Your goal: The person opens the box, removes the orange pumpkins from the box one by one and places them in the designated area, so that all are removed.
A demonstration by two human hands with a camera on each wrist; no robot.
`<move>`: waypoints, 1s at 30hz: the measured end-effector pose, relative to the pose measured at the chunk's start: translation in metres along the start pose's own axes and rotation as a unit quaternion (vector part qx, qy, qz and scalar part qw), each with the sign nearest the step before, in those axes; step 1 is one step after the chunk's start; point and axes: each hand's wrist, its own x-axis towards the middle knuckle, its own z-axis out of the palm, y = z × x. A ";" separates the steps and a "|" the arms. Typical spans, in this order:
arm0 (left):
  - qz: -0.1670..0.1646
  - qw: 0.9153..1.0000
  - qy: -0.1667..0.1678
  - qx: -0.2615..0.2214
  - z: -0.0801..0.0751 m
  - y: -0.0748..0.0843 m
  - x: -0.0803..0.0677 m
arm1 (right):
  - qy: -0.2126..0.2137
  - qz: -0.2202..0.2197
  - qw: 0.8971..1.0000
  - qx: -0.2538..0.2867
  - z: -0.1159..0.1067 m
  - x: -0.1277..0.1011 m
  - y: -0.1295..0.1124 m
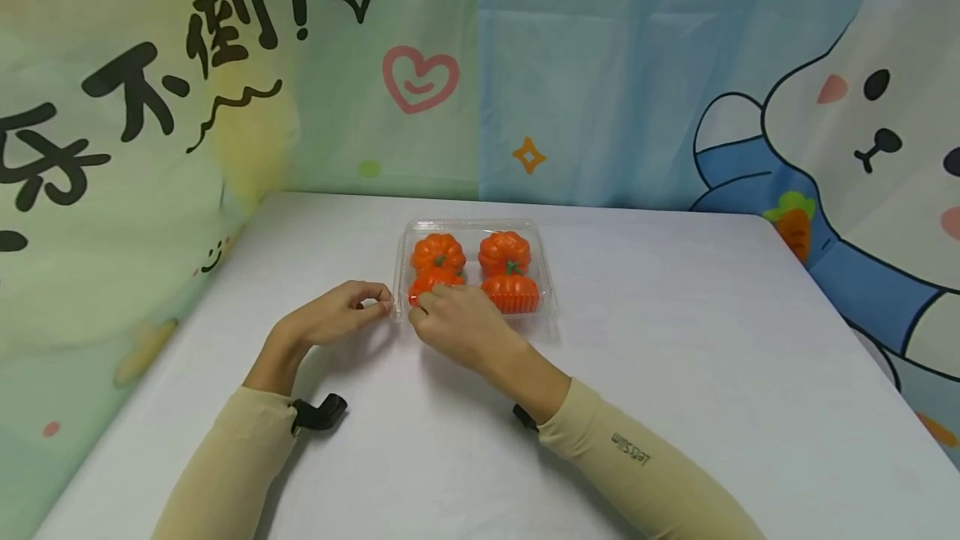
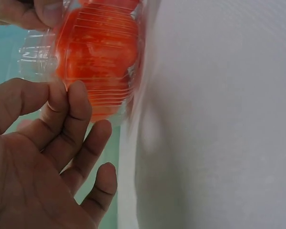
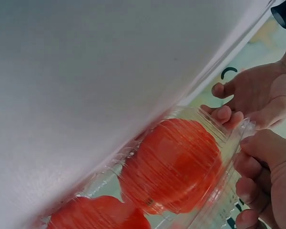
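Observation:
A see-through plastic box (image 1: 470, 227) with a ribbed wall rests on the white table, with several small orange pumpkins (image 1: 504, 252) inside. At its front left corner my left hand (image 1: 341, 313) pinches the plastic edge between thumb and fingertips; the other fingers (image 2: 100, 136) are spread in the left wrist view. My right hand (image 1: 467, 327) reaches over the front side and pinches the rim just beside the left fingertips. In the right wrist view, the right thumb and curled fingers (image 3: 250, 191) are at the rim. The right hand partly hides the front left pumpkin (image 1: 435, 280).
The white tabletop (image 1: 675, 340) extends around the box on all sides. Behind it hangs a printed cloth (image 1: 585, 65) with a cartoon rabbit and dark lettering. Each wrist wears a small black camera mount (image 1: 321, 413), and both arms have beige sleeves (image 1: 232, 465).

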 end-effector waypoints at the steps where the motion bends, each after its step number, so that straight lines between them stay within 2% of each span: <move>1: -0.002 1.000 0.002 -0.003 0.000 0.000 -0.001 | 0.004 0.000 1.000 -0.005 0.001 0.001 -0.001; 10: 0.017 0.999 0.030 -0.012 -0.002 -0.007 0.000 | 0.042 -0.005 0.999 -0.023 0.006 0.009 -0.006; 20: 0.025 0.997 0.066 0.009 -0.003 -0.002 0.003 | 0.071 -0.028 0.997 -0.015 0.012 0.008 -0.002; 24: 0.026 0.997 0.067 -0.011 -0.002 -0.003 0.001 | 0.081 -0.030 0.996 -0.007 0.015 0.007 -0.002; 30: 0.028 0.996 0.064 -0.050 0.000 -0.007 0.001 | 0.133 -0.017 0.991 -0.009 0.022 0.008 0.000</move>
